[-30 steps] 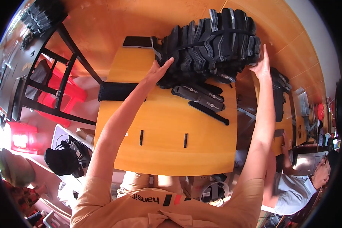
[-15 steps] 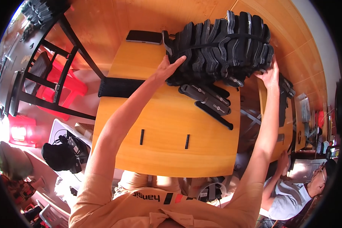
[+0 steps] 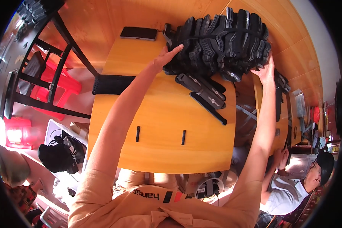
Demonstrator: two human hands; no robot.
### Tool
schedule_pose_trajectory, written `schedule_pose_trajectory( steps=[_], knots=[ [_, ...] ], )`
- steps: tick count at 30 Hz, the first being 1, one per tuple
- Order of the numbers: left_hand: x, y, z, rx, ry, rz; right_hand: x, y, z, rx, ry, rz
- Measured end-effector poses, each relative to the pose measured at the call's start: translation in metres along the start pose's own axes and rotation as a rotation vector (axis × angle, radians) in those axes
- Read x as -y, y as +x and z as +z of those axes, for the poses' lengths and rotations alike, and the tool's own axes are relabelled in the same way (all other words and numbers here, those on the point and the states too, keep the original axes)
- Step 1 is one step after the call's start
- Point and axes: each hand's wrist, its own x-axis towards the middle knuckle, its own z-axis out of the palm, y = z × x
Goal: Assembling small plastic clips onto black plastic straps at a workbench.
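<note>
Black bundle (image 3: 220,41) pressed between open left hand (image 3: 166,57), right hand (image 3: 265,71), phone (image 3: 138,33) beside

A wooden table (image 3: 155,125) with a smooth orange-yellow top is seen. At its far right a large bundle of black parts (image 3: 220,40) is stacked — bound by a thin strap. Just near of it, two long black pieces (image 3: 201,88) and a thinner black strip (image 3: 208,108) are laid slantwise. A dark phone (image 3: 138,33) is placed at the far edge. Two short black slots (image 3: 160,135) are set nearer the middle.
</note>
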Motion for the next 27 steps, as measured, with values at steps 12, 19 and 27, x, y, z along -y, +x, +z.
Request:
schedule_pose_trajectory(
  steps=[12,19,27],
  knots=[
    [0.007,-0.073,0.018,-0.5,0.505,0.404,-0.149,-0.156,0.021,-0.187,-0.74,-0.602],
    [0.024,-0.173,0.065,-0.098,0.841,0.696,-0.2,-0.192,0.034,-0.142,-1.217,-0.627],
    [0.026,-0.119,0.132,0.072,1.211,0.768,-0.206,-0.187,0.03,-0.059,-1.278,-0.732]
  ],
)
